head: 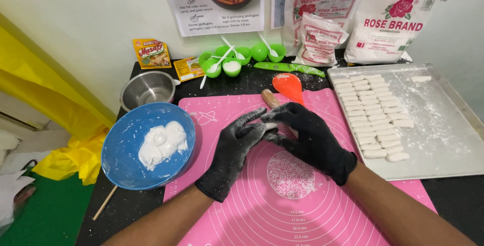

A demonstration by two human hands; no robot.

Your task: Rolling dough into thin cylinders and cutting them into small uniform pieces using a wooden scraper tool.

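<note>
Two black-gloved hands meeting over a pink silicone mat (302,205), left hand (237,145) and right hand (310,137) curled around a small white dough piece (270,125), mostly hidden between fingertips, blue bowl of dough (126,150) left, tray of dough sticks (443,125) right.

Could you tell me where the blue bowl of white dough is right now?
In the head view, the blue bowl sits left of the left hand, overlapping the pink mat's left edge, just below the steel bowl.
</note>
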